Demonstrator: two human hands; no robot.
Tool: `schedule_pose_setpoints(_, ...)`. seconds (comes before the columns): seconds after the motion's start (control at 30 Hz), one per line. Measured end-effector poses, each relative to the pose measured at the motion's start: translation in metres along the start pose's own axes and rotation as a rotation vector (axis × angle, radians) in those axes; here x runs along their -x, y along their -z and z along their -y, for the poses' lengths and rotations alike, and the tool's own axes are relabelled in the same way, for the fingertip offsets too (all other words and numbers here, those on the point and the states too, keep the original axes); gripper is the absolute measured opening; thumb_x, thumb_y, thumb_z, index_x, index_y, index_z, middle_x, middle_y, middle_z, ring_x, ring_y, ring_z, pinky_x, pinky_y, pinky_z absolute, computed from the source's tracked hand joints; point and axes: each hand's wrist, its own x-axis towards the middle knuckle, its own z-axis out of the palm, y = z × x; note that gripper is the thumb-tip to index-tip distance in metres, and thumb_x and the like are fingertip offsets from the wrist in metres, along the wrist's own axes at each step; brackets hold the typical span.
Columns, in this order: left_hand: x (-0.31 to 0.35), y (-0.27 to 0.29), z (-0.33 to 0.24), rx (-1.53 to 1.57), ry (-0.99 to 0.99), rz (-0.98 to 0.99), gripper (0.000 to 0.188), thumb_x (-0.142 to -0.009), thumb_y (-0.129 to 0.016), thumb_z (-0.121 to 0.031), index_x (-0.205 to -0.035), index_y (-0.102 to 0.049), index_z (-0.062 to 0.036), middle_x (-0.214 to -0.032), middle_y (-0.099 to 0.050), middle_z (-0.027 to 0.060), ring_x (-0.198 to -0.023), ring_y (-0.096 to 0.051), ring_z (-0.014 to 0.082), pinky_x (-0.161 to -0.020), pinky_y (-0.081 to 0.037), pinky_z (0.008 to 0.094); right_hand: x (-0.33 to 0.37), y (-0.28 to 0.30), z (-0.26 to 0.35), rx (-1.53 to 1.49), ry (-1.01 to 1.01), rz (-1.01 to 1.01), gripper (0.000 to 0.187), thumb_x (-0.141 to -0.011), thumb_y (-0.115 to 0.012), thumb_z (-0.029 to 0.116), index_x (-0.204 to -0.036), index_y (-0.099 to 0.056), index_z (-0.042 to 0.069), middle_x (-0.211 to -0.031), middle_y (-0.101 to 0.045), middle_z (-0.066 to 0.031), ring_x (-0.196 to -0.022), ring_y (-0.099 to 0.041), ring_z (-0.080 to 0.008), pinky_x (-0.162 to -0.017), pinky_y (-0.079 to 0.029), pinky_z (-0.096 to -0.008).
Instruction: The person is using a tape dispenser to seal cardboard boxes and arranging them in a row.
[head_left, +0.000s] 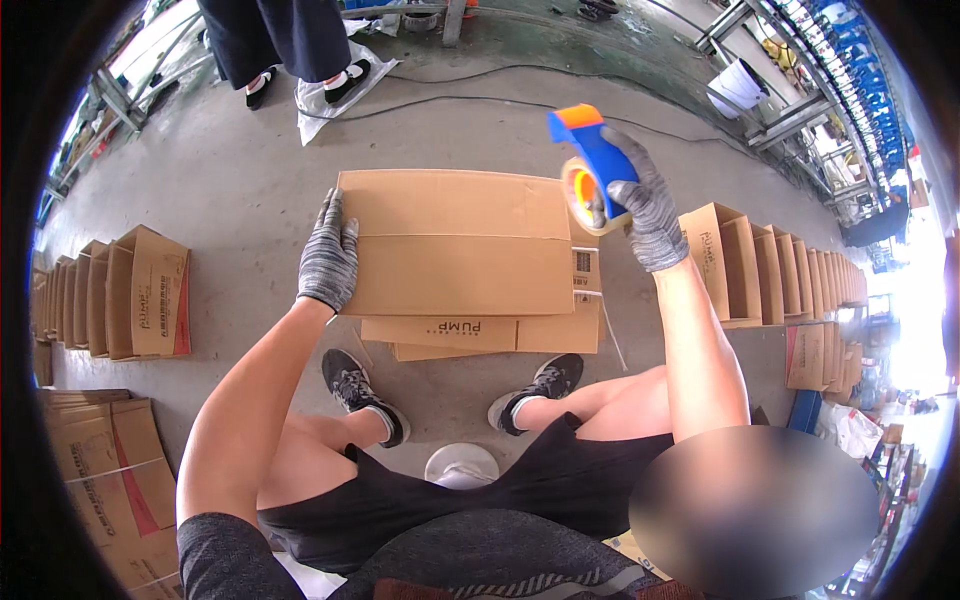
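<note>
A closed brown cardboard box [455, 275] lies in front of me, its top flaps meeting along a seam that runs left to right. My left hand [330, 255], in a grey knit glove, rests flat against the box's left end with the fingers stretched out. Above and beyond the right end of the box, my gloved right hand [645, 195] grips a blue and orange tape dispenser [605, 165]. A roll of tape sits on the dispenser's left side. The dispenser is apart from the box.
Flat cardboard [560, 335] lies under the box. Rows of open cartons stand at the left [150, 290] and right [740, 265]. Strapped flat cartons [120, 470] are stacked at lower left. A person's legs [285, 40] are at the far left, near cables on the floor.
</note>
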Motion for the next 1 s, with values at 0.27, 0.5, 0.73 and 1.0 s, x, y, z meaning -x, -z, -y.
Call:
schedule_pose_setpoints(0.27,0.001,0.0,0.005,0.006,-0.019,-0.019,0.051,-0.099,-0.046,-0.018,-0.147,-0.035,-0.0047,-0.151,-0.038,0.017,-0.139,-0.037,0.0318,-0.114,-0.032,0.0362,-0.026,-0.052,-0.01,0.348,-0.12,0.529,0.06,-0.083,-0.074,0.047,-0.122,-0.064,0.003,-0.1,-0.07,-0.0077,-0.093,-0.065,-0.0145,-0.083,-0.053,-0.0311)
schedule_pose_setpoints(0.5,-0.004,0.008,0.015,-0.084,-0.16,-0.065,0.044,-0.097,-0.048,-0.013,-0.14,-0.043,-0.0037,-0.146,-0.042,0.02,-0.134,-0.041,0.0344,-0.112,-0.034,0.0388,-0.029,-0.05,-0.012,0.231,-0.411,0.623,0.058,-0.082,-0.076,0.046,-0.121,-0.065,0.005,-0.103,-0.069,-0.0074,-0.094,-0.064,-0.0134,-0.082,-0.054,-0.0306)
schedule_pose_setpoints(0.73,0.009,-0.007,-0.105,0.92,0.632,0.338,0.033,-0.101,-0.047,-0.037,-0.118,-0.053,-0.0096,-0.093,-0.063,0.011,-0.075,-0.064,0.0225,-0.065,-0.054,0.038,-0.027,-0.032,-0.022,0.196,-0.313,0.631,0.062,-0.08,-0.078,0.045,-0.121,-0.063,0.001,-0.104,-0.068,-0.008,-0.095,-0.064,-0.014,-0.084,-0.054,-0.0307)
schedule_pose_setpoints(1.0,0.028,-0.045,-0.151,1.237,0.859,0.416,0.04,-0.103,-0.04,-0.043,-0.113,-0.058,-0.0093,-0.09,-0.065,0.0095,-0.078,-0.064,0.0215,-0.068,-0.055,0.0392,-0.029,-0.032,-0.025,0.103,-0.376,0.611,0.057,-0.08,-0.08,0.04,-0.12,-0.064,0.003,-0.105,-0.068,-0.0078,-0.095,-0.064,-0.0148,-0.087,-0.054,-0.0312)
